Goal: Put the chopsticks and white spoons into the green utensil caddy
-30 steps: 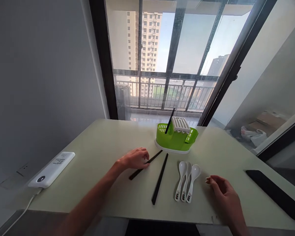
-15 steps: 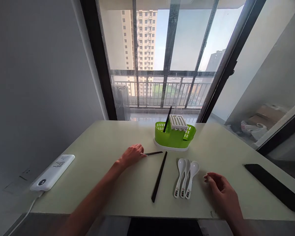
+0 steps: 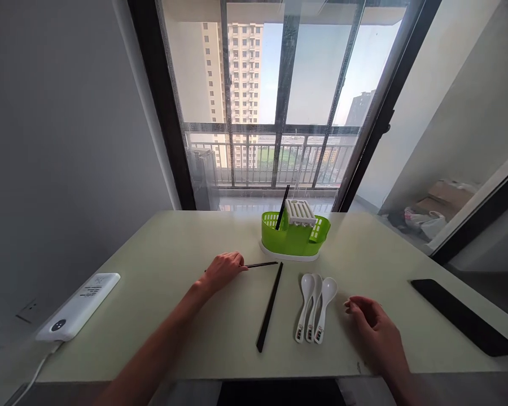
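With my left hand (image 3: 225,272), I am pinching the dark held chopsticks (image 3: 261,264) low over the bench (image 3: 173,332), my grip closing around them from above. Their narrow ends are pointing to the right, towards the foot of the green basket (image 3: 292,243), and their other ends are showing past the back of my hand. My right hand (image 3: 379,332) is hovering or resting at the bench, I cannot tell which, just to the right of three white spoons (image 3: 313,307). Its fingers are curling in towards the thumb, but I cannot tell whether that grip is pressing fully together.

The spoons are lying side by side, bowls facing away from me. Between them and my left arm, more dark chopsticks (image 3: 270,309) are lying at a slant. The basket is standing beyond, on its white base (image 3: 290,257), holding a white slotted rack (image 3: 300,212) and upright, leaning dark sticks (image 3: 283,208). A white device (image 3: 80,305) with a cable (image 3: 38,369) is lying far left, and a flat black object (image 3: 465,317) is lying far right.
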`<state>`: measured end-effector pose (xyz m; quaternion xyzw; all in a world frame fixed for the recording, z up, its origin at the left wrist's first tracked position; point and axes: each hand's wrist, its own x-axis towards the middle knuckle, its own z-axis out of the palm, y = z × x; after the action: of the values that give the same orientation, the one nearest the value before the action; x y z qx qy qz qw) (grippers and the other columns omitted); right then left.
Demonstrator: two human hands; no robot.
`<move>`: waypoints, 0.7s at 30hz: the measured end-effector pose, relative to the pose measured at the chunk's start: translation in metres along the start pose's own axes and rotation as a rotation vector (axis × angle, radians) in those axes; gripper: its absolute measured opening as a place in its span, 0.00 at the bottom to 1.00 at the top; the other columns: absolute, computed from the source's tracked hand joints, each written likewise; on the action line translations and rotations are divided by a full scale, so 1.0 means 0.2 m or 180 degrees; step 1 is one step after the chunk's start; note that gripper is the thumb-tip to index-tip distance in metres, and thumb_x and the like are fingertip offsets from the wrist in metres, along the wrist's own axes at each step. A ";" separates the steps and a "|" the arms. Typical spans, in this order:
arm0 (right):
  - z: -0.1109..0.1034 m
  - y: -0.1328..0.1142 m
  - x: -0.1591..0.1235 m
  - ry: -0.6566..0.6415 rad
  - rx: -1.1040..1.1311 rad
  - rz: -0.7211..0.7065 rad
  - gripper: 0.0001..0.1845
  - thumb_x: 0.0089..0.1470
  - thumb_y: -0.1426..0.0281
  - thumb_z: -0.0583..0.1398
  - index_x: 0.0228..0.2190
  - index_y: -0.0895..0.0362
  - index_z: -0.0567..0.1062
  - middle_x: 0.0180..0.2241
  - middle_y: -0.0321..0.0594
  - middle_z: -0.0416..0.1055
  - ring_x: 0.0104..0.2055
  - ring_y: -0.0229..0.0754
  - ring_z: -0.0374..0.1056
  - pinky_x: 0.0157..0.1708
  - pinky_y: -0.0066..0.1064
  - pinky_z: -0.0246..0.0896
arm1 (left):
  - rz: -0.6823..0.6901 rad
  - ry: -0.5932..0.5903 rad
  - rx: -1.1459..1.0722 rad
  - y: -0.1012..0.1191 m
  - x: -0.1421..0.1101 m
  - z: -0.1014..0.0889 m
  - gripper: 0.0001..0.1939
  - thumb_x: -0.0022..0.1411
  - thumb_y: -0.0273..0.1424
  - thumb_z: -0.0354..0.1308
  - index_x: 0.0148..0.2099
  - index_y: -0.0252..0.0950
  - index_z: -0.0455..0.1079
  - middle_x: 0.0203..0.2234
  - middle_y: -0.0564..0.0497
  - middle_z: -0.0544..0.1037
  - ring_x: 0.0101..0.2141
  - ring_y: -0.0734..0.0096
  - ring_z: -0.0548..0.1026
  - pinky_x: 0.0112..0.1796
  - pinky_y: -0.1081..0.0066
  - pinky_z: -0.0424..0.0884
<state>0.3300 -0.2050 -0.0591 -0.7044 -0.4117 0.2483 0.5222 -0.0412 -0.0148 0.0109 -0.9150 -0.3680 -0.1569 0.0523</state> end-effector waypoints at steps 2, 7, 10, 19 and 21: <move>0.00 0.00 0.00 0.0005 -0.0022 0.0008 0.23 0.54 0.50 0.60 0.44 0.54 0.75 0.42 0.43 0.80 0.45 0.48 0.76 0.49 0.37 0.68 | -0.0003 0.0051 -0.0015 0.01 0.00 -0.01 0.18 0.72 0.43 0.52 0.37 0.36 0.71 0.33 0.47 0.79 0.30 0.65 0.75 0.34 0.69 0.63; 0.00 0.00 0.00 0.0021 -0.0090 0.0002 0.23 0.53 0.51 0.60 0.44 0.53 0.75 0.42 0.42 0.81 0.45 0.48 0.76 0.49 0.37 0.68 | 0.0051 0.0233 -0.0197 0.03 0.01 -0.04 0.19 0.74 0.45 0.48 0.39 0.37 0.70 0.34 0.48 0.78 0.30 0.68 0.75 0.33 0.70 0.63; 0.00 0.00 0.00 -0.0005 -0.0077 -0.0003 0.23 0.54 0.50 0.59 0.43 0.53 0.75 0.42 0.41 0.81 0.45 0.47 0.76 0.49 0.36 0.68 | 0.0171 0.0348 -0.0515 0.07 0.01 -0.05 0.18 0.74 0.45 0.48 0.40 0.37 0.70 0.34 0.49 0.78 0.28 0.69 0.75 0.30 0.71 0.62; 0.00 0.00 0.00 -0.0044 -0.0058 0.0064 0.24 0.53 0.49 0.60 0.43 0.52 0.75 0.43 0.42 0.80 0.46 0.49 0.76 0.48 0.37 0.67 | 0.0172 0.0162 -0.0427 0.15 0.00 -0.06 0.16 0.77 0.40 0.43 0.44 0.37 0.67 0.37 0.49 0.77 0.25 0.70 0.73 0.25 0.71 0.56; -0.01 0.00 0.00 -0.0061 -0.0049 0.0060 0.24 0.53 0.49 0.60 0.43 0.52 0.74 0.44 0.43 0.80 0.46 0.49 0.76 0.49 0.38 0.67 | 0.0122 0.0151 -0.0392 0.16 -0.01 -0.07 0.17 0.77 0.38 0.40 0.45 0.36 0.67 0.37 0.48 0.76 0.25 0.71 0.72 0.25 0.70 0.56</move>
<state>0.3310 -0.2056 -0.0594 -0.7098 -0.4119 0.2569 0.5104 -0.0230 -0.0422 0.0247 -0.9194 -0.3387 -0.1998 0.0076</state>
